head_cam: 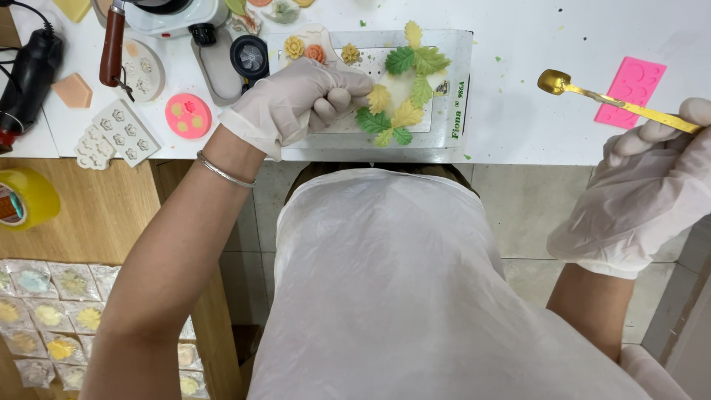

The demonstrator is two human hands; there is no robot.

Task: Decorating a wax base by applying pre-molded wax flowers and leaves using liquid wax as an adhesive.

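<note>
A view from above looks down on a person in a pale translucent plastic apron (392, 289) standing at a white counter (518, 111), both hands in thin whitish gloves. The left hand (300, 100) rests on the near left part of a flat grey metal tray (452, 111) that lies on the counter straight ahead; its fingers are curled together into a loose fist, and whether anything small is pinched inside cannot be told. A thin silver bangle (222, 172) circles that wrist. Just right of the fist, on the tray, sits a ring of moulded leaves (404, 92) in green and pale yellow, and along the tray's far left edge lie small moulded flowers (305, 50) in yellow, orange and tan. The right hand (641, 200) is held off to the right, beyond the counter's near edge and well apart from the tray, its fingers clamped on the handle of a long gold spoon (607, 98). The spoon's bowl points left and hovers over bare counter between the tray and a pink rectangular silicone mould (631, 89). To the left of the tray lie a round pink mould (188, 115), white moulds with flower shapes (124, 132), a peach hexagonal block (72, 90) and a small white hot plate (174, 16) with a wooden-handled pan (112, 46). A black tool with a cord (28, 74) lies at the far left. Below the counter, at lower left, clear packets of coloured moulded pieces (48, 315) lie in rows.
</note>
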